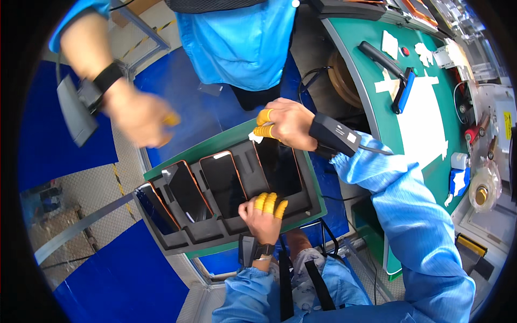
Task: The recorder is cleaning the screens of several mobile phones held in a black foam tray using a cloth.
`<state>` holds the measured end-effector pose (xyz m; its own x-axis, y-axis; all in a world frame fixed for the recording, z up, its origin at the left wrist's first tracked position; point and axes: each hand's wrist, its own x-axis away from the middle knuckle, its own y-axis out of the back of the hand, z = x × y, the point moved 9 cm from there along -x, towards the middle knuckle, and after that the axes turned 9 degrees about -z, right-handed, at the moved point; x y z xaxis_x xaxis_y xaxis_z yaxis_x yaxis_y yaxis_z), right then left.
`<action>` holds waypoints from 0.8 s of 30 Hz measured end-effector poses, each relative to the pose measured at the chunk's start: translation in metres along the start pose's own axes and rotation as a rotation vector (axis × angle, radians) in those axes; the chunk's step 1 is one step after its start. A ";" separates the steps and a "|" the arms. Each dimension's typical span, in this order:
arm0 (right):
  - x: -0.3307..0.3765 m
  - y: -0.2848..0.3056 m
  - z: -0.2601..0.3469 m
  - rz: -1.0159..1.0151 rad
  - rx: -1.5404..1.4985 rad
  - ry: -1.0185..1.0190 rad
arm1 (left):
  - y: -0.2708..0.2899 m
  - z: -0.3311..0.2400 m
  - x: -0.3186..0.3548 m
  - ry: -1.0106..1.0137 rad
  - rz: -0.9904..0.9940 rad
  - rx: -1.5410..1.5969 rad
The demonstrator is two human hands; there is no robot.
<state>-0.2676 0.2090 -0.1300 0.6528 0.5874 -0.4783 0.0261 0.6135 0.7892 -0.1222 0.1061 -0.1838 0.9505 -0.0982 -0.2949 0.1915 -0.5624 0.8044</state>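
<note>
A black tray (199,232) with several slots holds several dark-screened smartphones with orange edges. My right hand (291,125), yellow covers on its fingers, pinches a small white wipe (256,138) at the far end of the rightmost phone (281,169). My left hand (264,218), also with yellow finger covers, rests at the tray's near side beside that phone, fingers bent together; what lies under them is hidden. Left of it sit a middle phone (223,177), another phone (187,191) and a tilted phone (159,209) at the left end.
Across from me stands a person in blue, whose blurred hand (142,118) hovers beyond the tray's left end. A green workbench (371,70) at the right carries a black-and-blue handled tool (405,91), white sheets and a tape roll (483,194). Blue mats (124,274) cover parts below.
</note>
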 end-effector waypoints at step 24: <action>0.064 -0.018 0.015 0.100 0.214 -0.045 | -0.008 -0.008 0.002 -0.044 -0.042 -0.064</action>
<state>-0.2149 0.2272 -0.1691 0.6929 0.6131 -0.3795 0.1164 0.4243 0.8980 -0.1202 0.1171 -0.1864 0.9299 -0.1121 -0.3502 0.2476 -0.5133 0.8217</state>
